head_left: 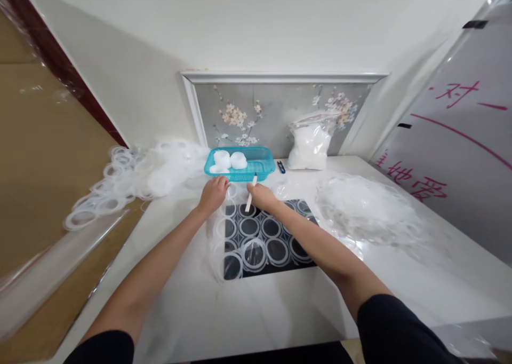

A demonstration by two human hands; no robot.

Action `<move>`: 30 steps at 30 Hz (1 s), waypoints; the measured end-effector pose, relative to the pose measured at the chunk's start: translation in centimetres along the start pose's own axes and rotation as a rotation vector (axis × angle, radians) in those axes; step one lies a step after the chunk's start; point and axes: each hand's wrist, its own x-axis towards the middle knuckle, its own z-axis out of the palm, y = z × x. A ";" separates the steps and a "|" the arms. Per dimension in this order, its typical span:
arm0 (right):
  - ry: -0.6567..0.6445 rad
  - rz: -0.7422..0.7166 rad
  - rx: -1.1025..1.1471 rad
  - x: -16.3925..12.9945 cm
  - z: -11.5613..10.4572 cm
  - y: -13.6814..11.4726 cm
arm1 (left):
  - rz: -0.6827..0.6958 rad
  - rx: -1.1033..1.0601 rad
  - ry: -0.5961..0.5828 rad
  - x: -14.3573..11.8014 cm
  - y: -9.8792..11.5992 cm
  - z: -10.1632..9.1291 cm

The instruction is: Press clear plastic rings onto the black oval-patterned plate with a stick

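Note:
My right hand (262,196) grips a slim white stick-like tool (250,194) with a dark tip pointing up and away, beside the basket's front side. Left of it, my left hand (215,194) has its fingers pinched together just in front of the basket. A clear ring seems to lie at its fingertips, but I cannot make out what they hold. Below both hands lies a black mat (256,270) covered with rows of translucent rings (254,253). More clear rings overlap its left edge.
A teal basket (266,176) holds white round pads (222,159). Beside it are small blue snips (281,167) and a clear bag of white material (310,146). Ring heaps lie left (160,169) and right (368,206). A framed floral panel (272,102) stands behind; a whiteboard (452,140) is right.

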 end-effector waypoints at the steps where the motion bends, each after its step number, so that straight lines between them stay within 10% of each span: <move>1: 0.008 0.005 0.008 0.1 -0.2 0.0 | 0.008 0.008 0.017 0.1 0.1 -0.2; 12: 0.241 0.127 0.165 -0.3 -3.1 0.2 | -0.015 0.081 0.067 0.2 1.1 -0.6; 16: 0.285 0.058 0.655 -4.9 -3.3 -0.5 | 0.077 0.043 -0.040 -5.2 2.6 -1.6; 21: -0.028 0.233 1.352 -10.8 -1.3 -3.2 | 0.331 -0.060 -0.245 -14.6 5.3 -4.1; 30: -0.039 0.161 1.374 -14.9 1.6 -8.3 | 0.356 0.012 -0.339 -22.2 7.6 -6.4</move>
